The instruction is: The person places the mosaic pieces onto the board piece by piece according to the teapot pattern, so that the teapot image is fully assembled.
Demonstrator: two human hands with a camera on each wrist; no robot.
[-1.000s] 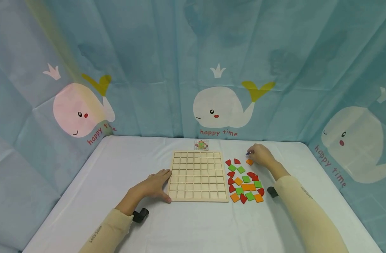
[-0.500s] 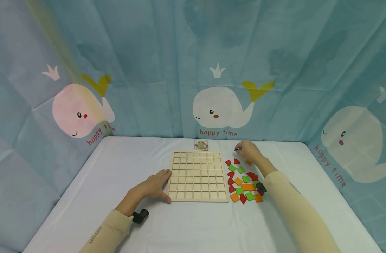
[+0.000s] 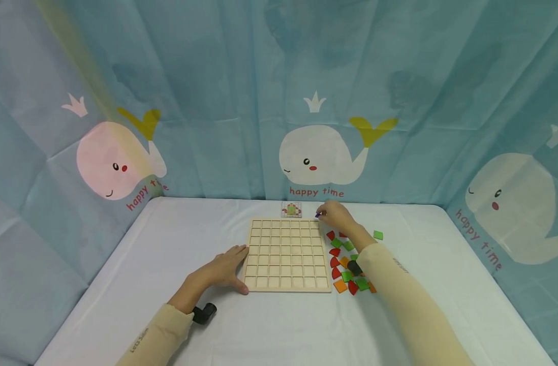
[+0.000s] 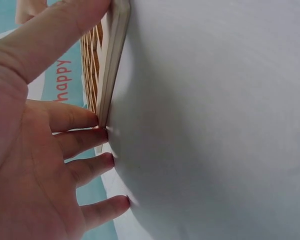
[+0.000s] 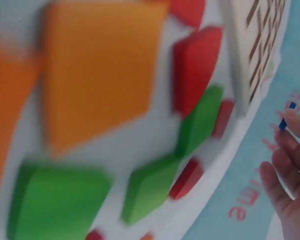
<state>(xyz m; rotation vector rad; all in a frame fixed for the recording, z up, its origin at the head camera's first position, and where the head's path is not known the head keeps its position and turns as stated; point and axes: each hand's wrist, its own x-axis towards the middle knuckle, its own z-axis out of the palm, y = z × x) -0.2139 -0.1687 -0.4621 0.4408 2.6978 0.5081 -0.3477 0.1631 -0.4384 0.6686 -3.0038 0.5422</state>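
My right hand (image 3: 336, 214) pinches a small blue piece (image 5: 287, 116) between thumb and fingertips, over the far right corner of the wooden grid board (image 3: 285, 255). The rest of its fingers curve loosely in the right wrist view. Against the board's left side, my left hand (image 3: 226, 267) rests with spread, nearly straight fingers; its thumb lies by the near left corner. In the left wrist view, fingertips (image 4: 104, 134) touch the edge of the board. No tiles sit in the board's square cells.
Red quarter-round tiles (image 3: 335, 263), green tiles (image 3: 347, 276) and orange tiles (image 3: 340, 286) lie scattered right of the board, partly under my right forearm. One green tile (image 3: 378, 235) lies apart. A small patterned card (image 3: 291, 209) is behind the board. A whale-print curtain (image 3: 206, 127) encloses the table.
My right hand has moved left with the blue piece, from beyond the tiles to the board's far right corner. A green tile has come out from under the arm. My left hand stays put.
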